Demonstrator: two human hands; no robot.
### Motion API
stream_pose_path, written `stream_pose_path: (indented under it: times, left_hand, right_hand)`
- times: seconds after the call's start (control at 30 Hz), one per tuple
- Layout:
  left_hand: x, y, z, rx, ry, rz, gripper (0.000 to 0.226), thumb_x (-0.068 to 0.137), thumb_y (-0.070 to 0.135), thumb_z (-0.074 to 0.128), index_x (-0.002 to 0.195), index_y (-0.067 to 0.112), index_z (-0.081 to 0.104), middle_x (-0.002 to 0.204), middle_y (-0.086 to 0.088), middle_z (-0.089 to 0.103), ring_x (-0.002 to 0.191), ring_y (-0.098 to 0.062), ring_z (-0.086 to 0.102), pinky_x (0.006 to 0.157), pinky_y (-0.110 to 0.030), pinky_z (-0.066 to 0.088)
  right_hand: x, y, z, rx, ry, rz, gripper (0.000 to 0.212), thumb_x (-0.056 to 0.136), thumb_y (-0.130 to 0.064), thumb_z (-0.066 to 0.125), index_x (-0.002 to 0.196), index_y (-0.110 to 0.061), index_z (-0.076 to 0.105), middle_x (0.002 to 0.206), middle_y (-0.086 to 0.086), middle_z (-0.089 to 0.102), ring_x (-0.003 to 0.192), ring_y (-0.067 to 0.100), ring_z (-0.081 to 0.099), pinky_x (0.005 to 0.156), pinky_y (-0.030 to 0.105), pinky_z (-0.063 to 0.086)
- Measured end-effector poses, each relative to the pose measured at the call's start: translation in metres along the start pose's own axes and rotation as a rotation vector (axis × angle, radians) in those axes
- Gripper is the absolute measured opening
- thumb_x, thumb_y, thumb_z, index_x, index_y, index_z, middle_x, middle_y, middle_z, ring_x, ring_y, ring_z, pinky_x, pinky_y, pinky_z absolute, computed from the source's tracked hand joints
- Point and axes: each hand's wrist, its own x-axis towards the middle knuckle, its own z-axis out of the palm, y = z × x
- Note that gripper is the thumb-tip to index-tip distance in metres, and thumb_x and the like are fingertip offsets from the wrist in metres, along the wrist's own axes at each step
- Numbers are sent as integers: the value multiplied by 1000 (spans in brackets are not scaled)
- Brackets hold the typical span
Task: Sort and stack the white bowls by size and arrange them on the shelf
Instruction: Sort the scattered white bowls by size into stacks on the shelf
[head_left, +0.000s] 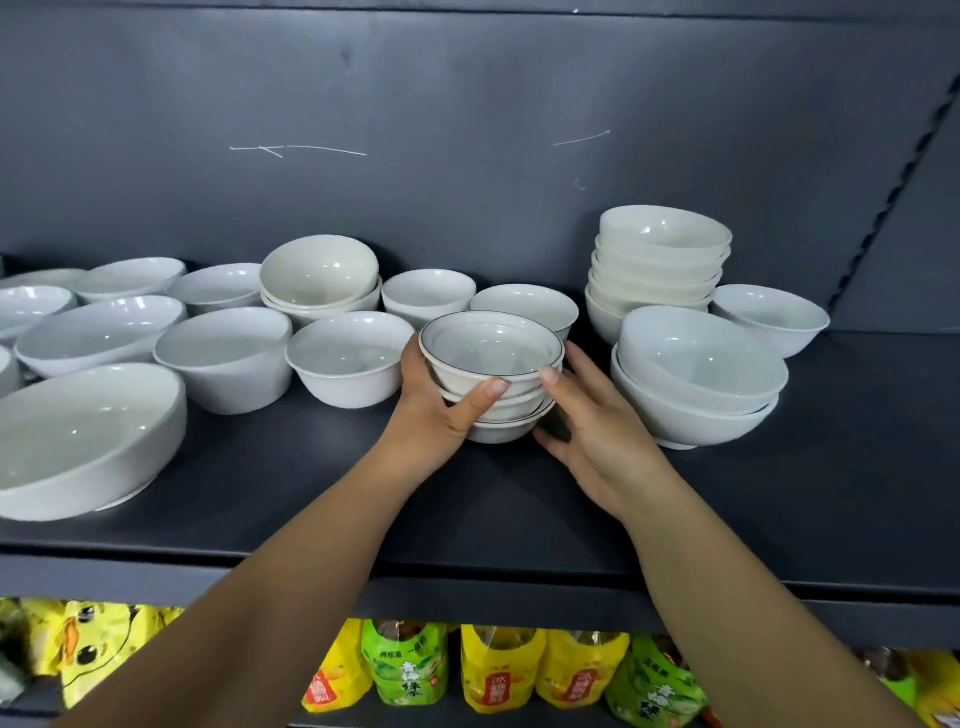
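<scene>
Green pouches (405, 670) and yellow pouches (501, 673) with printed labels stood side by side in a row. A yellow duck-print bag (88, 647) was left of them.

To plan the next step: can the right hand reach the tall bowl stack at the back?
Probably yes, over the top: two large nested bowls stand between the right hand, now holding the small stack, and the tall stack.
</scene>
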Motion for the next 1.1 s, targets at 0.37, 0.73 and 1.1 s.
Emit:
stream_pose_path:
  times: [0.37,0.73,1.1]
  left_hand:
    - [-7,5,1,46,-13,-31,81,75,46,69,138,12,30,135,4,45,121,-4,43,93,0,34]
    - [-37,30,2,-28,53,-147,63,90,35,55,143,25,23,140,20,34,127,9,33,104,-11,27]
    - [-123,71,-89,143,298,-302,15,94,22,51,87,29,63,97,-3,66,99,-22,60,96,-43,46]
  right_hand:
    - [0,5,3,-137,37,-113,34,93,-27,51,126,-35,49,119,-20,58,105,-10,53,88,19,44]
    - [-5,8,4,-289,134,-221,42,91,-22,56,132,-18,47,119,-11,55,114,3,51,90,10,39]
    - [-66,6,55,-340,98,-297,19,89,-11,58,105,-21,62,95,-12,61,89,-4,57,74,1,42]
